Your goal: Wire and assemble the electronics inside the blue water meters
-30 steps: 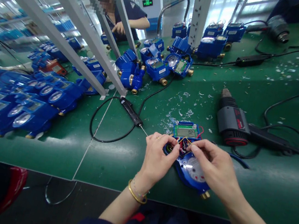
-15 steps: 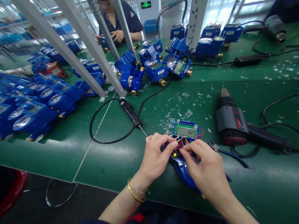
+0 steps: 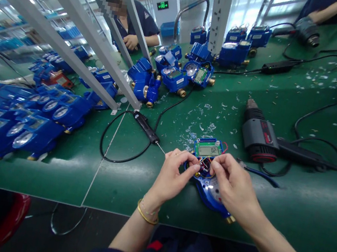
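Observation:
A blue water meter [image 3: 212,193] lies on the green bench with its brass end toward me. Its circuit board with a small LCD [image 3: 208,149] sits just beyond, joined by thin red, yellow and dark wires [image 3: 206,165]. My left hand [image 3: 176,174] pinches at the wires by the meter's near rim. My right hand [image 3: 232,185] pinches the wire bundle from the other side, its fingertips close to my left hand's. The hands hide part of the meter's open top.
A soldering iron [image 3: 146,127] on a black cord lies left of my hands, and blue-handled pliers [image 3: 256,170] and a heat gun [image 3: 260,135] lie to the right. Several blue meters [image 3: 175,79] and scattered plastic scraps cover the bench. A co-worker [image 3: 135,20] sits beyond metal rails.
The meter's dial end shows again below my hands, after being mostly covered half a second ago. My fingers have drawn closer over the wires, and the view has drifted slightly.

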A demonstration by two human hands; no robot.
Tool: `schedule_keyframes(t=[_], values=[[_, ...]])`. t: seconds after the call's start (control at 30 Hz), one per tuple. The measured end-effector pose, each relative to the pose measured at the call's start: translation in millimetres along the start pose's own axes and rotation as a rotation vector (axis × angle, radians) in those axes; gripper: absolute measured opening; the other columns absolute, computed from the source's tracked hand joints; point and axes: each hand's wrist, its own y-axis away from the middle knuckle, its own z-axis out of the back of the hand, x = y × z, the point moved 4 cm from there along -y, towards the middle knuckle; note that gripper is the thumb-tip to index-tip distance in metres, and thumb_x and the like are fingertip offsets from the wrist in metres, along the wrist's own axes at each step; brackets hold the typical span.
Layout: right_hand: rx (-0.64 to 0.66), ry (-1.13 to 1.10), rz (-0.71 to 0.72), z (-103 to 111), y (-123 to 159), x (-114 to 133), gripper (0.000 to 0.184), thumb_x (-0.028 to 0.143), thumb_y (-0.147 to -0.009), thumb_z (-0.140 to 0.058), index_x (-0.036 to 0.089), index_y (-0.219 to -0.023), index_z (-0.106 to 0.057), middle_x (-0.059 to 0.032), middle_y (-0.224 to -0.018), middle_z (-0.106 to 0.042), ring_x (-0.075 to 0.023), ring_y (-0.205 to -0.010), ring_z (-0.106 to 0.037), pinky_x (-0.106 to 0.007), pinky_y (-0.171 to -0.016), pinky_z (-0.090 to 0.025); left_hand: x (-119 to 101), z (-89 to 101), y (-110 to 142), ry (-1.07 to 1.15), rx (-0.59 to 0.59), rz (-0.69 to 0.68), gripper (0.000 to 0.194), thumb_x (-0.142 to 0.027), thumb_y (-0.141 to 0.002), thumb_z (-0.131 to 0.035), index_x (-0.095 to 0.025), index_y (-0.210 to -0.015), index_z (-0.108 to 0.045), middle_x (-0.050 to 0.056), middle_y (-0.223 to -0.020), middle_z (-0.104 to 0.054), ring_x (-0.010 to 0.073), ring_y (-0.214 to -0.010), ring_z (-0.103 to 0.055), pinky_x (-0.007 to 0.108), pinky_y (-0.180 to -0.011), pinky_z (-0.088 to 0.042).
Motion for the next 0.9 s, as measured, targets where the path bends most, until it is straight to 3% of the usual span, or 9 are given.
schedule_keyframes(t=[0.1,0.27,0.47,0.6,0.9], values=[[-0.001,0.051,-0.002,-1,-1,-2,0.022,0.038,-0.094,-0.042,0.02,-0.083,-0.05,-0.0017,-0.076,-0.059,-0.0152,-0.068,-0.054,-0.028,-0.062,-0.038,2,-1.9,-1,0.046,-0.045,0.03,0.013,-0.03,-0.091,-0.058,-0.022,-0.082,-0.064,-0.001,-0.081,-0.067,0.0172,-0.08,-0.055,0.034,-0.084,-0.041],[0.047,-0.081,0.071,0,1,0,0.014,0.03,-0.088,-0.054,0.021,-0.098,-0.053,0.0009,-0.076,-0.057,-0.0137,-0.071,-0.054,-0.026,-0.068,-0.042,4,-1.7,-4,0.181,-0.04,0.077,0.011,-0.029,-0.088,-0.059,-0.021,-0.089,-0.067,0.002,-0.085,-0.07,0.0172,-0.078,-0.056,0.032,-0.075,-0.045],[0.05,0.118,0.167,-6,3,3,0.014,0.032,-0.086,-0.062,0.023,-0.093,-0.07,-0.0044,-0.087,-0.061,-0.0198,-0.085,-0.055,-0.034,-0.076,-0.042,8,-1.3,-5,0.371,-0.061,0.095,0.009,-0.027,-0.084,-0.063,-0.018,-0.088,-0.061,0.004,-0.087,-0.067,0.0152,-0.078,-0.058,0.027,-0.07,-0.046],[0.069,0.112,0.174,-10,1,4,0.015,0.033,-0.088,-0.06,0.025,-0.084,-0.072,-0.0032,-0.08,-0.059,-0.0193,-0.081,-0.054,-0.033,-0.074,-0.04,6,-1.8,-3,0.352,-0.058,0.067,0.008,-0.026,-0.084,-0.065,-0.019,-0.085,-0.06,0.002,-0.084,-0.066,0.0147,-0.076,-0.055,0.027,-0.072,-0.045],[0.123,0.019,0.11,-1,1,7,0.025,0.033,-0.091,-0.05,0.02,-0.071,-0.058,-0.0018,-0.082,-0.058,-0.0178,-0.083,-0.052,-0.033,-0.077,-0.036,-3,-10.6,-2,0.15,-0.064,-0.031,0.002,-0.02,-0.091,-0.055,-0.022,-0.09,-0.056,-0.001,-0.086,-0.062,0.0146,-0.08,-0.054,0.03,-0.082,-0.041]])
